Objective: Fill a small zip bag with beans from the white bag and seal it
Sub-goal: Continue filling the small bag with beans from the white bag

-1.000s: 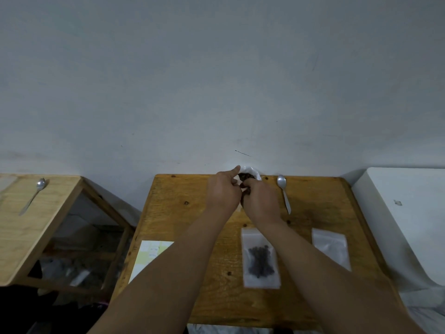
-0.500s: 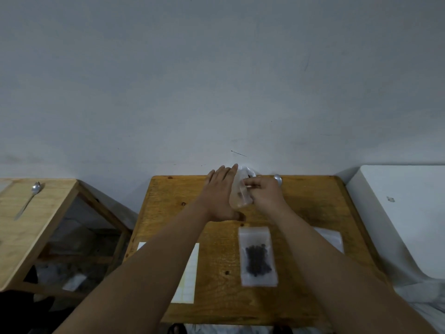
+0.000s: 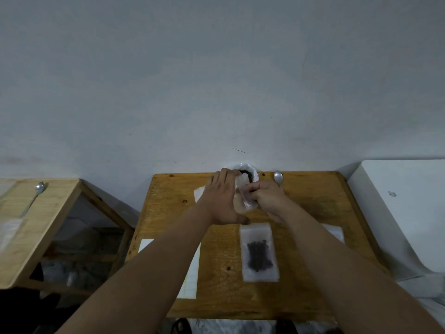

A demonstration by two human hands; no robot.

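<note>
Small zip bag (image 3: pixel 243 201): apparently empty, just in front of the white bag (image 3: pixel 252 170). Right hand (image 3: pixel 267 197) pinches its edge; left hand (image 3: pixel 220 201) lies flat against it, fingers straight. Recommended: spread the mouth wide and upright before spooning beans.

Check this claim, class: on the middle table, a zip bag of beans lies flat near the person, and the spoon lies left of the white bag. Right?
No: the head view shows the spoon right of the white bag. The rest holds.
</note>
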